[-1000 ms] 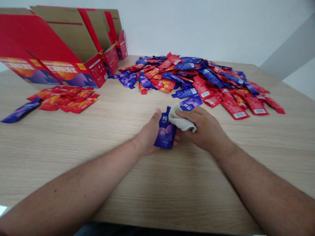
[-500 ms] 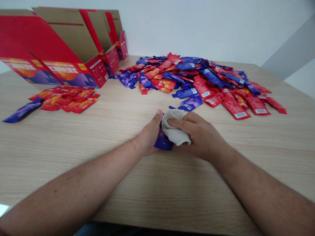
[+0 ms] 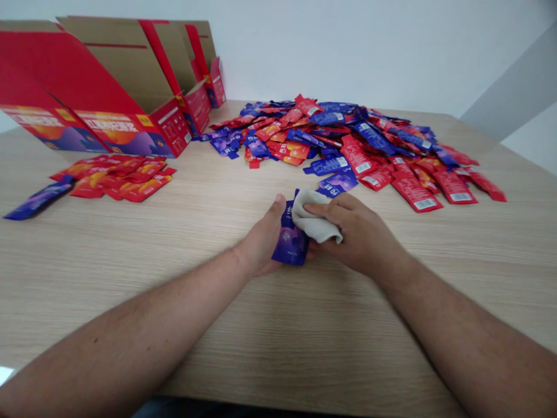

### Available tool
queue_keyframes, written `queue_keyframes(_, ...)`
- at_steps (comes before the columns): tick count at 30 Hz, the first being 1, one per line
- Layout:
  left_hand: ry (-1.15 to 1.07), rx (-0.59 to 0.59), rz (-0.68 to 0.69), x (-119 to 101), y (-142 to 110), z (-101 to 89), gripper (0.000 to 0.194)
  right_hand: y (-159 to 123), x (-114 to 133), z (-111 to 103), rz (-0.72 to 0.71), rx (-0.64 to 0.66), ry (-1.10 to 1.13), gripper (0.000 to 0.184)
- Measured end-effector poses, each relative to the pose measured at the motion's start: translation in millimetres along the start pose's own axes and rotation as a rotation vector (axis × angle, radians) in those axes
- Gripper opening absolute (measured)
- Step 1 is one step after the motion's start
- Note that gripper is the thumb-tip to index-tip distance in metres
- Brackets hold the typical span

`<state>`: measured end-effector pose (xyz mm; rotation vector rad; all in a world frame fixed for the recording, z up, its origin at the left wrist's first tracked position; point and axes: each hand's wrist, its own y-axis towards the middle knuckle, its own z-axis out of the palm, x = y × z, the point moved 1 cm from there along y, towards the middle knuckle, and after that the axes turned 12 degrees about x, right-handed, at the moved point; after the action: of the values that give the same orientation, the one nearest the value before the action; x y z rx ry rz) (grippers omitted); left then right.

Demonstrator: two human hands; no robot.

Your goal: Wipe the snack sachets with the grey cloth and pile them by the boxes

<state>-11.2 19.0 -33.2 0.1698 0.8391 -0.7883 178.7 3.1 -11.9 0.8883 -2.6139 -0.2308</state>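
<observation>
My left hand [image 3: 264,239] holds a purple-blue pouch [image 3: 290,245] by its left side, thumb up along the edge and fingers underneath. In my right hand [image 3: 359,235] is a pale grey cloth [image 3: 317,217], pinched under the thumb and fingers. The cloth lies against the upper right of the pouch and hides that part of it. Just beyond the hands, a loose purple pouch [image 3: 337,183] rests at the near edge of a big heap of red and blue pouches [image 3: 313,130].
Open red cardboard boxes [image 3: 130,125] stand in a row at the back left. In front of them lies a small group of red-orange pouches [image 3: 124,177], with one blue pouch [image 3: 41,197] at its left. Everything rests on a light wooden table [image 3: 209,342] against a white wall.
The cloth has slid up and a little right across the pouch, together with my right hand. More of the pouch's printed front shows. My left hand keeps its grip.
</observation>
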Motion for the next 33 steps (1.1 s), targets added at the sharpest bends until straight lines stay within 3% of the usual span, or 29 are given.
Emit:
queue_keyframes(3, -0.011, 0.013, -0.037, 0.8, -0.6, -4.3, 0.084, 0.7, -4.2, -0.2, 0.034, -0.042, -0.009, 0.053)
queue_keyframes(8, -0.019, 0.03, 0.062, 2.2, 0.2, -2.9, 0.076, -0.4, 1.9, -0.1, -0.078, 0.038, 0.011, 0.055)
queue_keyframes(13, -0.018, 0.034, -0.043, 0.5, -1.0, -4.5, 0.085, 0.7, -4.3, -1.0, 0.047, -0.044, -0.014, 0.052)
queue_keyframes(18, -0.026, 0.033, 0.044, 1.8, 0.0, -1.8, 0.075, -0.3, 1.7, -1.6, -0.081, 0.042, -0.01, 0.054)
queue_keyframes(23, -0.031, 0.035, -0.039, -0.2, -1.6, -2.9, 0.083, 0.2, -4.8, -2.5, 0.049, -0.033, -0.018, 0.053)
queue_keyframes(28, -0.029, 0.019, 0.064, -0.7, -1.3, 2.3, 0.073, -1.2, 3.3, -2.1, -0.069, 0.07, 0.005, 0.054)
queue_keyframes(33, -0.017, 0.005, -0.032, -0.9, -2.1, 0.6, 0.081, -0.7, -2.8, -3.0, 0.058, 0.001, -0.023, 0.052)
